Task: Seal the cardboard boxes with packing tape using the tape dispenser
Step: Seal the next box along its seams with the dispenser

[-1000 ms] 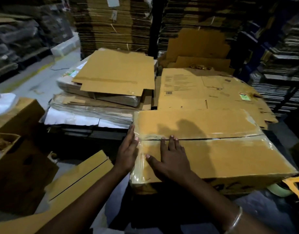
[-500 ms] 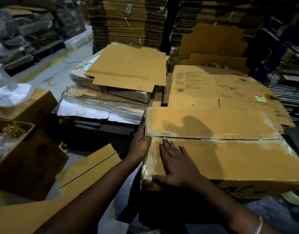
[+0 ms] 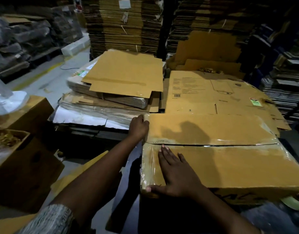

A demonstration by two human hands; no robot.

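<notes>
A brown cardboard box [image 3: 229,164] lies in front of me with its two top flaps meeting along a dark seam. Clear packing tape [image 3: 149,168] runs along the box's left edge, over the seam's end. My right hand [image 3: 176,174] lies flat on the near flap, fingers straight, thumb along the near left corner over the tape. My left hand [image 3: 139,126] presses against the far left corner of the box, fingers on the taped edge. A roll of tape [image 3: 295,200] shows at the right, below the box; no dispenser handle is clearly visible.
Flattened cartons [image 3: 126,76] lie stacked behind the box, with a large flat sheet [image 3: 212,92] to their right. An open brown box [image 3: 18,162] stands at the left. Tall bundles of cardboard [image 3: 125,24] fill the back. Grey floor [image 3: 50,76] runs off to the far left.
My left hand slid along the box's left edge from the seam to the far corner. My right hand moved toward me on the near flap, its thumb now at the near corner.
</notes>
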